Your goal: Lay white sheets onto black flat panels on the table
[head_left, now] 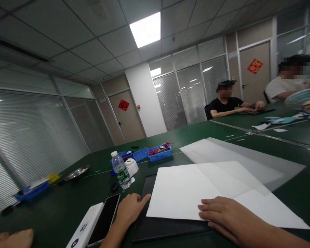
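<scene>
A large white paper sheet [181, 193] lies over a black flat board [167, 229] in front of me. My right hand [223, 213] rests on the sheet's near edge, its fingers extended and pointing left. At the sheet's left edge is my left hand [131, 208], thumb stretched toward the paper and the other fingers curled down over the board's left side; whether it pinches anything is hidden. Translucent sheets [263, 165] overlap the white paper at the right. Beside my left forearm lie a black phone [104, 218] and a white box [86, 225].
A water bottle [121, 171] stands beyond my left hand, near a white cup [131, 167] and blue trays [160, 155]. A metal dish [77, 173] sits farther left. Another person's hand [20, 238] shows at the lower left. Two people sit across the green table [67, 206].
</scene>
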A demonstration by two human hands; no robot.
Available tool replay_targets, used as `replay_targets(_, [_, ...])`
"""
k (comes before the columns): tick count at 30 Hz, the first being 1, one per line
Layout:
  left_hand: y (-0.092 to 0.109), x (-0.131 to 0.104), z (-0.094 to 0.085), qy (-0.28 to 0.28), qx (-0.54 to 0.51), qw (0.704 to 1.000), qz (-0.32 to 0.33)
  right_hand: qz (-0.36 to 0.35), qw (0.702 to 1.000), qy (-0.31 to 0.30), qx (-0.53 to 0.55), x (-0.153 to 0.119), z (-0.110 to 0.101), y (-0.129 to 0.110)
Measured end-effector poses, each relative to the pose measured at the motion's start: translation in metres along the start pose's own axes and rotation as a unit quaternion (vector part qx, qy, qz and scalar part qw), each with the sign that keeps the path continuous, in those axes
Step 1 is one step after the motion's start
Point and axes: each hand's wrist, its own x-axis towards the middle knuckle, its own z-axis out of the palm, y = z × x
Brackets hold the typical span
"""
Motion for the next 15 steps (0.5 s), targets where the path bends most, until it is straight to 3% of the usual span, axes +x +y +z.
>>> replay_targets(3, [0.002, 0.001, 0.002, -0.004, 0.002, 1.000, -0.017, 0.052, 0.995, -0.027, 0.077, -0.002, -0.001, 0.011])
replay_targets(7, [0.002, 0.002, 0.005, -0.006, 0.010, 0.999, -0.033, 0.192, 0.981, 0.022, 0.021, -0.016, 0.006, 0.054])
replay_targets(12, [-0.004, 0.005, 0.003, -0.034, 0.006, 0.999, -0.015, 0.314, 0.944, -0.098, -0.025, -0.043, 0.011, 0.104])
replay_targets(15, [-0.008, 0.007, 0.002, -0.047, 0.001, 0.999, -0.002, 0.346, 0.929, -0.126, -0.026, -0.056, 0.012, 0.119])
